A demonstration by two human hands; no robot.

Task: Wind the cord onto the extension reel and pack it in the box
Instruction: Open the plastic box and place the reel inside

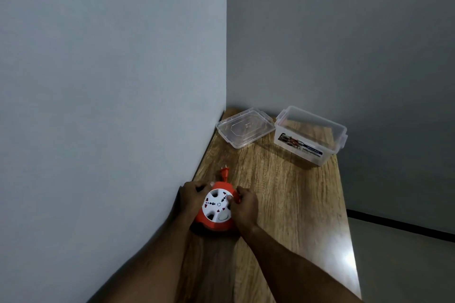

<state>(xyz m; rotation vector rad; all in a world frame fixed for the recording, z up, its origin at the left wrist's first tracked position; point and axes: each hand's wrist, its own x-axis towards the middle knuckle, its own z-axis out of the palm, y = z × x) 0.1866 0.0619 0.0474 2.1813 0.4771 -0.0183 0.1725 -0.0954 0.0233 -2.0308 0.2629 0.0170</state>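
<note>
1. The left hand (190,195) grips the left side of the one extension reel (216,209), its fingers curled over the orange rim.
2. The right hand (245,208) holds the right side of the same reel, with the thumb on the white face and the fingers closed around an orange part at the edge.
3. The reel lies flat on the wooden table (283,204), near the wall (110,81) on the left, with its white socket face up.
4. One orange plug (224,172) sticks out from the far side of the reel and points away from the person.
5. One clear plastic box (310,136) stands open at the far end of the table, well apart from the reel.
6. One clear lid (245,128) lies just beside the box, on its left.
</note>
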